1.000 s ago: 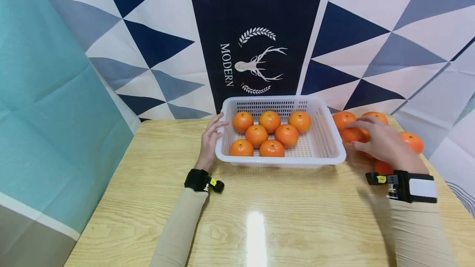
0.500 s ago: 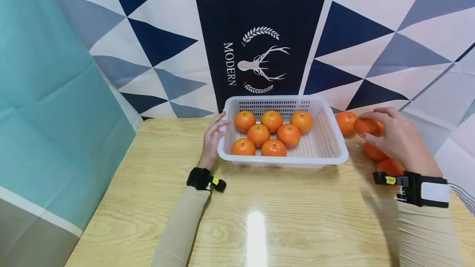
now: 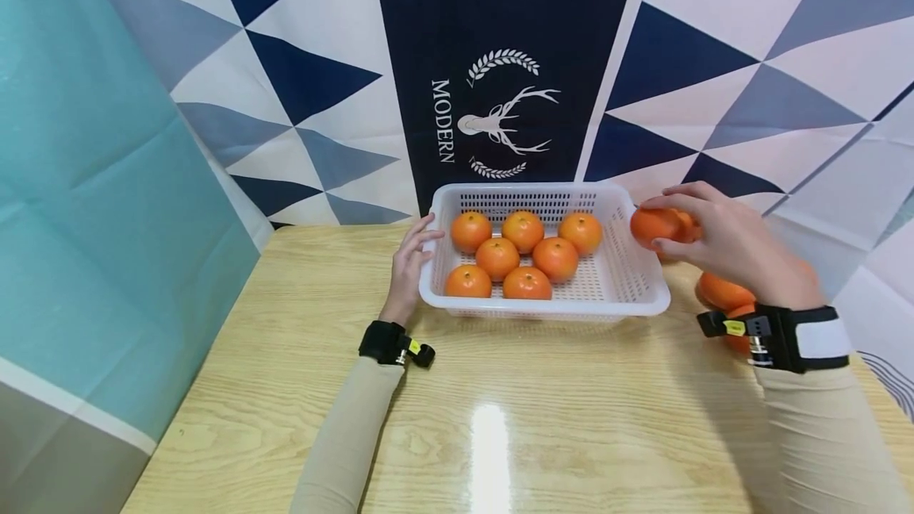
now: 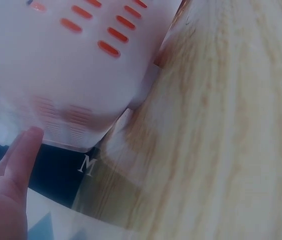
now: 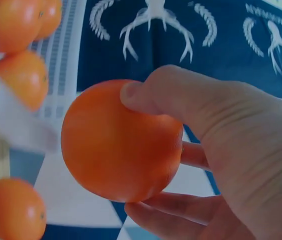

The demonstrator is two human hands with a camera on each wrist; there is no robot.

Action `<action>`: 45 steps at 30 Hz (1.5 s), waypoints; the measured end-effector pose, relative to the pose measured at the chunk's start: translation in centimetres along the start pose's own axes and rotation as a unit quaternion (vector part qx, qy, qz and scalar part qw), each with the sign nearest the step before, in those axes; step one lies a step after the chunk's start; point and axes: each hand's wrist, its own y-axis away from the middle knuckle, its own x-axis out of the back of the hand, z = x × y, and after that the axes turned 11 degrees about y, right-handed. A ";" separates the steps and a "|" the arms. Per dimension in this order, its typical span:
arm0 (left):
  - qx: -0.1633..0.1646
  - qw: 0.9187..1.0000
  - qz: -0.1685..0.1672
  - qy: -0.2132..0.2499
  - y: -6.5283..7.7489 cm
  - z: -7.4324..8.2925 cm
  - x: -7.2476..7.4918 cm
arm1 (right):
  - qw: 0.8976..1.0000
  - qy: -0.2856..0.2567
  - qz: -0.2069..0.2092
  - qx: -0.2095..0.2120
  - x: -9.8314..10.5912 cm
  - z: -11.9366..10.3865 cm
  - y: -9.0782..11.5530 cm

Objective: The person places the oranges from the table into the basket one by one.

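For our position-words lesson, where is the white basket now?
In the head view, the white basket sits right of centre, between the left hand and right hand.

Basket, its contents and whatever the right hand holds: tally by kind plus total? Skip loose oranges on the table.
Basket: 1
Oranges: 8 (7 in the basket, 1 held orange in the right hand)
Total: 9

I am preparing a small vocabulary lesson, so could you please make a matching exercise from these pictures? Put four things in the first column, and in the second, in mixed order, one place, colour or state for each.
1. basket
2. left hand
3. right hand
4. table

A. pale, with wood grain
B. with an orange fruit in its fingers
C. white, with slotted walls
D. at the basket's left end

Pairs: 1-C, 2-D, 3-B, 4-A
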 end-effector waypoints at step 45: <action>0.013 1.000 -0.017 -0.002 -0.8 -2.4 1.3 | 0.933 -0.031 -0.319 0.163 -4.0 -5.1 -7.4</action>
